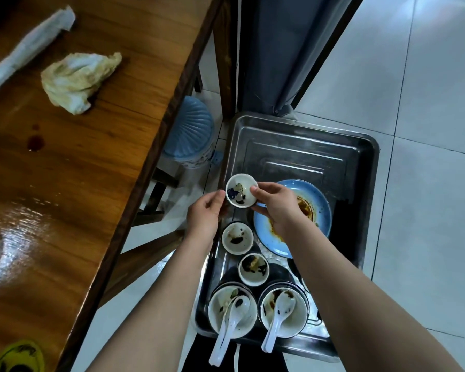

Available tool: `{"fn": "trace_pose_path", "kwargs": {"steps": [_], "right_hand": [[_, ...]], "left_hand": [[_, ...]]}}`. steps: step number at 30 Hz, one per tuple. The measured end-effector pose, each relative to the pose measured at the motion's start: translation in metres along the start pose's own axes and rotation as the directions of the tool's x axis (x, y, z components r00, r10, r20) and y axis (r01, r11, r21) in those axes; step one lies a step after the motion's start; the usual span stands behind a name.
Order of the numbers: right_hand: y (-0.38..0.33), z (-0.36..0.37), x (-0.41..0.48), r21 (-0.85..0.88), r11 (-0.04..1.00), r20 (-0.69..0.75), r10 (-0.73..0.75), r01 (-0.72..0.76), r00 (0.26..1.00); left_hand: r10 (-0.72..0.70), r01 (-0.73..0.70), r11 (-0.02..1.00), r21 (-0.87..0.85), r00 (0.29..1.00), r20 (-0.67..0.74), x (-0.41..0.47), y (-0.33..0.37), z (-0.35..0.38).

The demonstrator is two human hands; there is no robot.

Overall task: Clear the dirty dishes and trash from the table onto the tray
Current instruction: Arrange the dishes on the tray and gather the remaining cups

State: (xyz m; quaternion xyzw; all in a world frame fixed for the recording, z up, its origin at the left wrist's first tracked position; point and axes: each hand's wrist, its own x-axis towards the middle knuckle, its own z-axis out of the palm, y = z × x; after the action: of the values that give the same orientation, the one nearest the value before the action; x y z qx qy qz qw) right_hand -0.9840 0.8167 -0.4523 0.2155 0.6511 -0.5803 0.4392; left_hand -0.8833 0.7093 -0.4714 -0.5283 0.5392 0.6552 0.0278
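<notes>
Clearing looks mostly done from where I stand: the metal tray (371,146) on the floor side of the table (105,162) already carries a blue plate (321,202), 2 sauce cups (237,237) and 2 bowls (293,322), each with a white spoon (227,326) in it. What is left, I would say, is the trash on the wood: a crumpled napkin (78,79) and a long white paper wrapper (30,47), plus a dark sauce spill (35,142).

One more small dish (240,190), smeared with dark sauce, hangs over the tray's near-left part, not yet set down. The right hand (277,205) pinches its rim, thumb on top and fingers underneath. The left hand (204,213) holds the opposite side, thumb tip against the wall, fingers curled below.
</notes>
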Motion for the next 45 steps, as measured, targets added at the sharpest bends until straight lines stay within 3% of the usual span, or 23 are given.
{"fn": "trace_pose_path", "kwargs": {"steps": [12, 17, 31, 39, 45], "right_hand": [[0.006, -0.003, 0.014, -0.222, 0.973, -0.061, -0.085, 0.07, 0.995], [0.0, -0.005, 0.019, -0.478, 0.874, -0.092, -0.152, 0.09, 0.984], [0.017, 0.002, 0.039, -0.746, 0.661, -0.185, -0.323, 0.081, 0.928], [0.029, 0.006, 0.031, -0.664, 0.741, -0.213, -0.316, 0.1, 0.924], [0.027, 0.002, 0.016, -0.608, 0.78, -0.185, -0.318, 0.145, 0.93]], "left_hand": [[0.005, 0.0, 0.992, 0.126, 0.999, -0.033, 0.029, -0.003, 0.005], [0.033, -0.027, 0.991, 0.134, 0.999, -0.041, 0.021, 0.006, 0.007], [0.111, -0.06, 0.909, 0.413, 0.989, -0.101, 0.021, 0.009, 0.013], [0.122, -0.057, 0.893, 0.446, 0.985, -0.118, 0.016, 0.009, 0.013], [0.096, -0.046, 0.93, 0.364, 0.988, -0.121, 0.011, 0.005, 0.011]]}}
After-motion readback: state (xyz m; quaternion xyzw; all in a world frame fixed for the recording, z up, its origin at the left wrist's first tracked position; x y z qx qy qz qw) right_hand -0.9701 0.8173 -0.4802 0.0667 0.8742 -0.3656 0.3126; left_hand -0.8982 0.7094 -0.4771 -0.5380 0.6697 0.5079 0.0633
